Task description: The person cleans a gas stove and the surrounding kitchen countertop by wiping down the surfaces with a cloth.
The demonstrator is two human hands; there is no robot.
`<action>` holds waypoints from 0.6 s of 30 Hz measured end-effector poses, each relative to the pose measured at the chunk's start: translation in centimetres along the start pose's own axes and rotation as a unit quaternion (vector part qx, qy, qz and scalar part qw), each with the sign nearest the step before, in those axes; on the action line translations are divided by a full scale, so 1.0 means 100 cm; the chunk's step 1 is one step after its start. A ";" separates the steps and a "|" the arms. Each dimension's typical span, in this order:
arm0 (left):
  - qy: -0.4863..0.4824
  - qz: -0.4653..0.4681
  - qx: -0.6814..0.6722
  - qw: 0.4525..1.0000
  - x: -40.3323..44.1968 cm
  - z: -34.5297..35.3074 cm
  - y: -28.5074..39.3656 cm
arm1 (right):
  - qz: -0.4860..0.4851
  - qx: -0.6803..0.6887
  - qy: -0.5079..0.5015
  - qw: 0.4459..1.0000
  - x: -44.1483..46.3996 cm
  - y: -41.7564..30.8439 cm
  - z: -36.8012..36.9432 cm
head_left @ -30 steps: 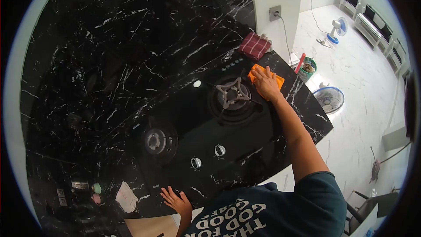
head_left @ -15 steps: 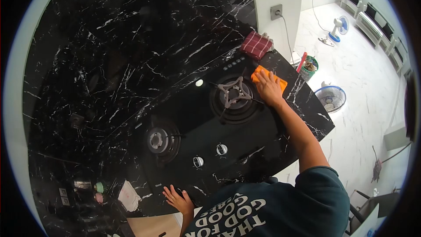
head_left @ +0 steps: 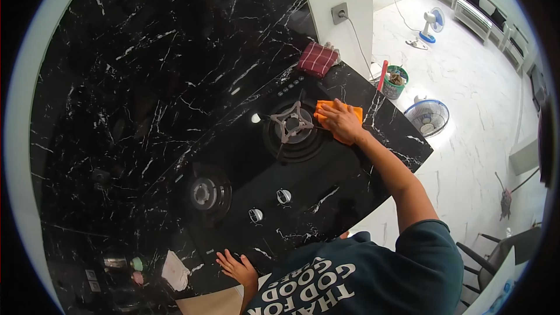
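My right hand point(head_left: 342, 121) presses on an orange cloth point(head_left: 356, 111), just right of the burner with the pan support point(head_left: 293, 121) on the black glass hob point(head_left: 245, 169). Its fingers lie over the cloth. Near the hob's front left corner, my left hand point(head_left: 238, 268) rests flat with fingers spread and holds nothing. A second burner point(head_left: 204, 193) without a pan support is on the hob's left side. Two knobs point(head_left: 283, 196) sit at the front of the hob. A folded white cloth point(head_left: 175, 270) lies left of my left hand.
A folded red checked cloth point(head_left: 318, 59) sits at the counter's back corner, near a wall socket point(head_left: 339, 13) with a plugged-in cord. On the floor at the right are a green bucket point(head_left: 392, 86), a fan point(head_left: 427, 118) and a white-blue fan point(head_left: 432, 22). A chair point(head_left: 496, 259) stands lower right.
The view has shifted. My right hand and the orange cloth have moved toward the front of the hob, along the burner's right side. My left hand stays in place.
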State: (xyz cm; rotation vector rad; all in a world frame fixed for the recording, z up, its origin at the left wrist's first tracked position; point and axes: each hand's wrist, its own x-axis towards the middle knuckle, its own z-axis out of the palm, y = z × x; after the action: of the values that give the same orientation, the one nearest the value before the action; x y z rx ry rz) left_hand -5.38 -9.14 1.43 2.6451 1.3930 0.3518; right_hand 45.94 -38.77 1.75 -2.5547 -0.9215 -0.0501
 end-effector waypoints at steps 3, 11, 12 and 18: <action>0.004 -0.005 -0.004 1.000 0.000 0.003 -0.003 | 0.002 -0.017 0.027 0.999 0.021 -0.010 0.006; -0.017 -0.027 0.003 0.999 0.000 -0.003 0.007 | 0.061 -0.032 0.090 0.994 0.048 -0.014 0.023; -0.015 -0.030 0.002 0.999 0.001 -0.003 0.007 | 0.058 -0.004 0.093 0.994 0.045 -0.013 0.023; -0.025 -0.036 0.001 0.999 0.001 -0.006 0.008 | 0.104 0.238 0.197 0.945 0.016 0.005 0.027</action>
State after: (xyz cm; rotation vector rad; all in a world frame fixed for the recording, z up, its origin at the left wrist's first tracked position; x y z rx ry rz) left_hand -4.85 -9.47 2.23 2.5794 1.4693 0.2754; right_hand 47.23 -37.10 -0.60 -2.0681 -0.4400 -0.2370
